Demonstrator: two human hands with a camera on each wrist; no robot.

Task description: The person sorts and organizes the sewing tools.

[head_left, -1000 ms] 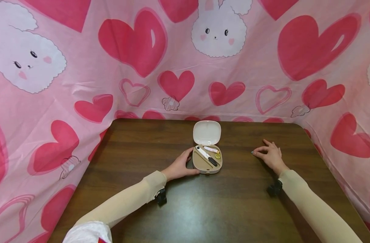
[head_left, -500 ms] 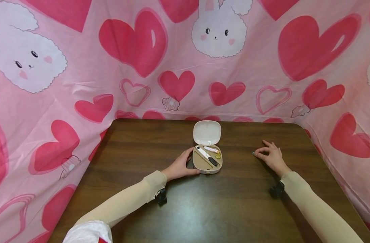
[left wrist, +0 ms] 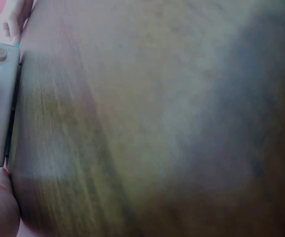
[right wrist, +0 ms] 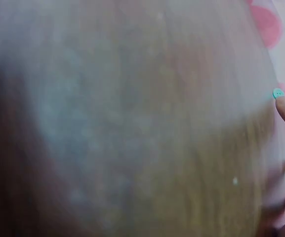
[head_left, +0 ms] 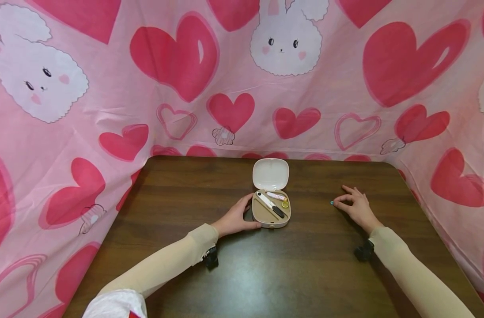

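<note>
A small teal button (head_left: 332,202) is pinched between the fingertips of my right hand (head_left: 358,208), over the right part of the table; the holes of the button (right wrist: 278,93) show in the right wrist view. My left hand (head_left: 235,218) grips the left side of a small white case (head_left: 262,224), thumb at its front corner. The white lid (head_left: 270,174) of the case stands raised at the back. On its beige insert lie a white tool with a black end (head_left: 270,204), a pale printed tube with a yellow end (head_left: 277,195) and a small yellow round piece (head_left: 285,204).
The case stands on a dark brown wooden table (head_left: 178,194). A pink cloth (head_left: 325,84) with hearts and rabbits hangs behind the table and along both sides. Black wrist cameras (head_left: 211,258) sit under both sleeves.
My right hand has shifted very slightly to the right and towards me, and the button shows more between its fingertips. My left hand and the case have stayed in place.
</note>
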